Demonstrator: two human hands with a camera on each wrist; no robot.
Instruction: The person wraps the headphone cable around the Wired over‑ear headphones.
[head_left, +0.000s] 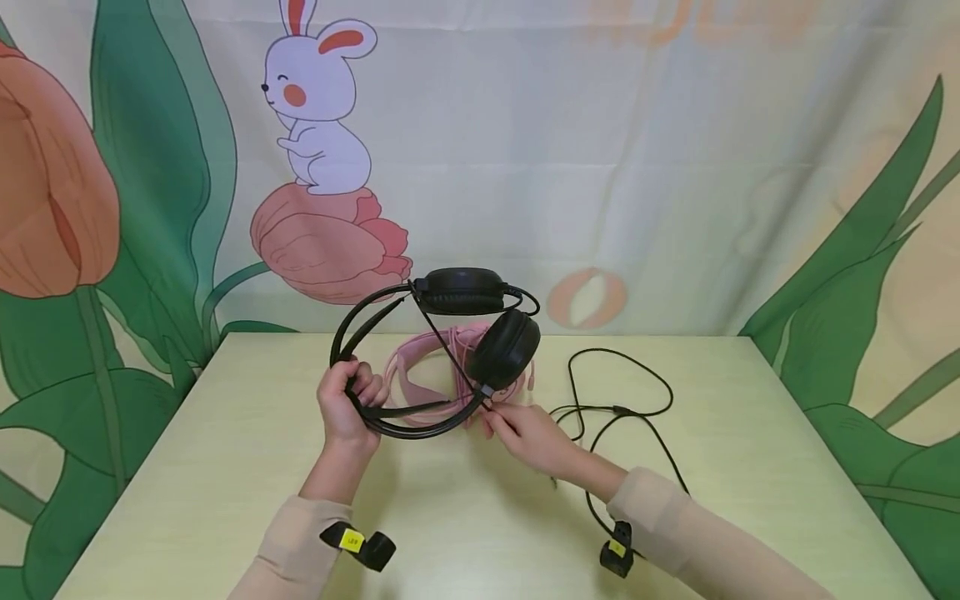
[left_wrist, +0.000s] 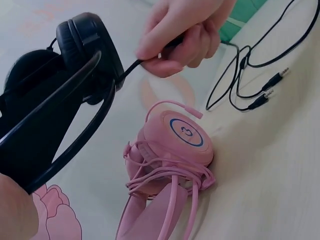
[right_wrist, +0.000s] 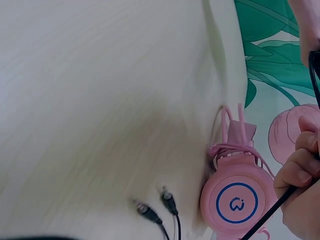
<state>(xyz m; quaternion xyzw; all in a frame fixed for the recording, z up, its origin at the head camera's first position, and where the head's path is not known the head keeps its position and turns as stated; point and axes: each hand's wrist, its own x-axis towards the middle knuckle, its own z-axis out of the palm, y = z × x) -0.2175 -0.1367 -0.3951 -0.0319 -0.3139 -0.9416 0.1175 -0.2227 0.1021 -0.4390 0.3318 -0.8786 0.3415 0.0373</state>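
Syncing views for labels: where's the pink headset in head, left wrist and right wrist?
Head: pink headset lies mid-table, behind the black headset.
Left wrist: centre-bottom, earcup with blue ring up, under the right hand.
Right wrist: lower right, beside two jack plugs.
Shared landmark: the blue-ringed earcup.

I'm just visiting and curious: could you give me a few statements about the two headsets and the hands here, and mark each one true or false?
1. The left hand grips the headband of the black headset. True.
2. The pink headset is held up in the air. False: it lies on the table.
3. The right hand pinches the black cable close to an earcup. True.
4. The black cable's two plugs are plugged into the pink headset. False: they lie loose on the table beside it.
5. The pink headset's cord is wound around it. True.
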